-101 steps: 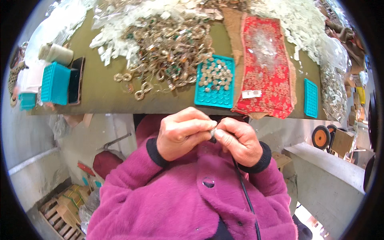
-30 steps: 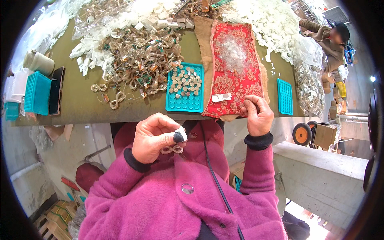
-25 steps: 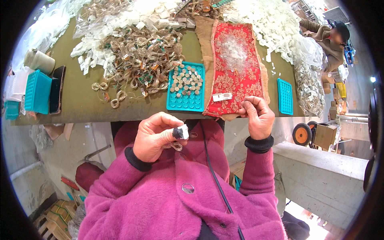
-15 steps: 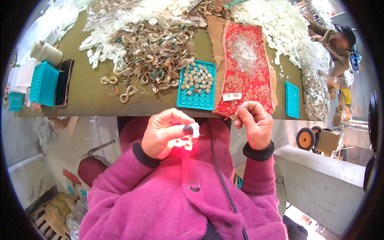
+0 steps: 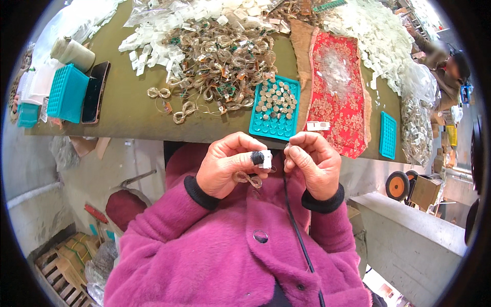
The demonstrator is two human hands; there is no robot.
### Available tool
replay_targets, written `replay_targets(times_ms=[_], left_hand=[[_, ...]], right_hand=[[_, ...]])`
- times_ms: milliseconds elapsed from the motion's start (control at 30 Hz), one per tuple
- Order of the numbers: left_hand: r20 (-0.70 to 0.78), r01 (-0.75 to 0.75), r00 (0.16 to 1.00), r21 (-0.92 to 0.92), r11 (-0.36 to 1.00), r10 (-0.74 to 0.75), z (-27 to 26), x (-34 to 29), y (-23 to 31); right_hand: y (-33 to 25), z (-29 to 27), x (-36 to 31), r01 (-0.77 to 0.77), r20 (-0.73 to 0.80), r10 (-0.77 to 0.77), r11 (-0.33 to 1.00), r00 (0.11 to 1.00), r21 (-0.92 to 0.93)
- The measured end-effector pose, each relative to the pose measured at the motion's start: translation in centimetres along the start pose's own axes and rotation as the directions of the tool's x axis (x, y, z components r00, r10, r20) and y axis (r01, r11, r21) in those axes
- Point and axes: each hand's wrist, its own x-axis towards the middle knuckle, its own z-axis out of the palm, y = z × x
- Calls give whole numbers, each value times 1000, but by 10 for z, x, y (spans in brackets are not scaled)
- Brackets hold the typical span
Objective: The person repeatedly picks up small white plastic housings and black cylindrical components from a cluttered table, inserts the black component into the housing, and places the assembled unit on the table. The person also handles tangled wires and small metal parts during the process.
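My left hand (image 5: 222, 166) is closed on a small white plastic battery case (image 5: 266, 159), held just off the table's front edge. Black tape or a dark cover wraps the thumb tip. From that hand hangs a looped bundle of thin wire (image 5: 247, 179). A short way to the right, my right hand (image 5: 318, 166) pinches thumb against forefinger; what sits between them is too small to name. Beyond both hands lies a teal tray (image 5: 272, 134) with several round button cells (image 5: 276, 99). Another white case (image 5: 318, 126) rests on the red patterned cloth (image 5: 348, 140).
Heaped wire bundles (image 5: 225, 61) and white cases (image 5: 373, 36) cover the table's far side. At left stand a teal stack of trays (image 5: 67, 94), a dark phone (image 5: 95, 92) and a jar (image 5: 72, 52). A teal tray (image 5: 388, 135) lies right. Someone sits at far right.
The red glow at my left hand is gone, and the wire loop there now shows. My right hand has come closer to the left. The whole view has shifted, moving the table rightward in it.
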Motion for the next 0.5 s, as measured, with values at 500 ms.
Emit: replay_targets(times_ms=[500], left_hand=[[20, -14, 1000, -5, 1000, 14, -11, -2, 7]], right_hand=[[-4, 23, 1, 456, 307, -337, 655, 890, -603]])
